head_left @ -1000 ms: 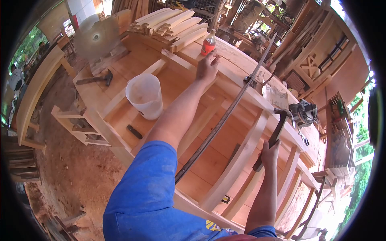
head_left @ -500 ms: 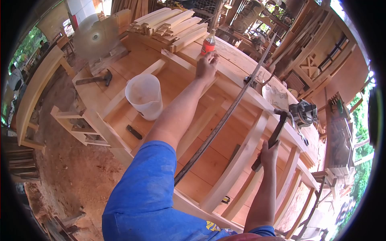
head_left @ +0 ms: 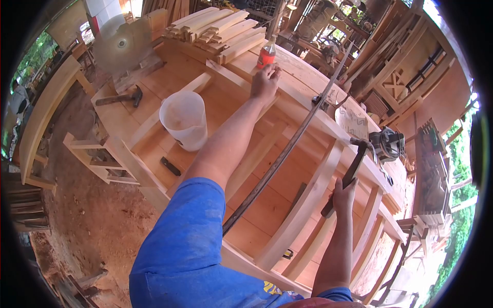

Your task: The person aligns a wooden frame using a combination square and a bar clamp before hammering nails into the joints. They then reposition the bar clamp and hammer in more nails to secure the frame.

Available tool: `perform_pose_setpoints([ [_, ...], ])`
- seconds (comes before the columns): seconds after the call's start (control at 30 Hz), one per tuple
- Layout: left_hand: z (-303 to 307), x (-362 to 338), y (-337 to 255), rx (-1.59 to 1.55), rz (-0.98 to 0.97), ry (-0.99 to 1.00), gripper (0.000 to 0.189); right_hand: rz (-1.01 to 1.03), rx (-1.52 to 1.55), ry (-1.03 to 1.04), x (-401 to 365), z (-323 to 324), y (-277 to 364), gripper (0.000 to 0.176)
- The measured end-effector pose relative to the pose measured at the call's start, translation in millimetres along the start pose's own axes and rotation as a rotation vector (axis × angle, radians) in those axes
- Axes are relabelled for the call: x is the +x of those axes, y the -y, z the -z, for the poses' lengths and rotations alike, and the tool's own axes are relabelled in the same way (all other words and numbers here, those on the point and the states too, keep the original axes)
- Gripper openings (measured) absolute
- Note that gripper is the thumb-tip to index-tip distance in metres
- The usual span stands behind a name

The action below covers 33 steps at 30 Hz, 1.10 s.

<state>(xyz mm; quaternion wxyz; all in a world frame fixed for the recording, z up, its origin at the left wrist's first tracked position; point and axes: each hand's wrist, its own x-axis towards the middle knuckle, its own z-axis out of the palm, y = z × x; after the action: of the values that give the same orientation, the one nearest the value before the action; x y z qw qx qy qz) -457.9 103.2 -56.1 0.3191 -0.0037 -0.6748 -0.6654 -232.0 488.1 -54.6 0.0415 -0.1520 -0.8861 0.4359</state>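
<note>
My right hand (head_left: pixel 343 194) grips the dark handle of a claw hammer (head_left: pixel 352 172), its head raised over the long rail of a wooden frame (head_left: pixel 313 203). At the frame's far rail, my left hand (head_left: pixel 265 83) is closed with its fingertips pinched together; whatever they hold, if anything, is too small to make out. Just beyond those fingers stands a bottle with a red label (head_left: pixel 266 54). A long metal bar clamp (head_left: pixel 285 159) crosses the frame between my two arms. Left of my left forearm is a translucent white plastic container (head_left: pixel 184 121).
A second hammer (head_left: pixel 120 97) lies at the table's left end. Stacked wood strips (head_left: pixel 218 33) sit at the back. A power tool (head_left: pixel 386 145) rests beyond the frame on the right. A dark flat piece (head_left: pixel 170 168) lies near the container. Wooden frame pieces (head_left: pixel 100 159) stand at left.
Almost nothing differs. The view has shifted very slightly, while both hands and the hammer keep nearly the same positions.
</note>
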Motion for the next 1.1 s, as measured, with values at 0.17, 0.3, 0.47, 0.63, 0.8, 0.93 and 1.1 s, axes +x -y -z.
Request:
perform_pose_setpoints([
  [0.17, -1.1, -0.8, 0.8, 0.0, 0.007, 0.001, 0.01, -0.004, 0.029, 0.008, 4.1, -1.0, -5.4, 0.063],
  [0.3, 0.4, -1.8, -4.9, 0.006, 0.03, 0.013, 0.01, 0.0, 0.019, -0.001, 1.7, -0.5, -2.5, 0.053],
  [0.47, 0.0, -2.3, -4.9, -0.029, 0.021, 0.01, 0.011, -0.011, 0.009, -0.008, -2.4, -0.7, 3.0, 0.047],
  [0.63, 0.6, -0.7, -3.7, -0.007, 0.045, 0.023, 0.011, -0.003, 0.038, -0.005, 5.9, -1.7, -7.7, 0.067],
  [0.8, 1.1, -4.4, -10.9, -0.007, 0.056, 0.018, 0.011, -0.028, 0.059, 0.002, 0.7, -1.4, -2.4, 0.063],
  [0.93, 0.4, -3.8, -10.1, -0.008, 0.04, 0.009, 0.01, -0.058, 0.027, 0.014, -1.3, 1.1, 4.0, 0.072],
  [1.1, 0.7, -0.3, -2.6, 0.034, 0.004, 0.004, 0.009, -0.057, 0.005, 0.0, -1.1, -1.4, 4.4, 0.074],
])
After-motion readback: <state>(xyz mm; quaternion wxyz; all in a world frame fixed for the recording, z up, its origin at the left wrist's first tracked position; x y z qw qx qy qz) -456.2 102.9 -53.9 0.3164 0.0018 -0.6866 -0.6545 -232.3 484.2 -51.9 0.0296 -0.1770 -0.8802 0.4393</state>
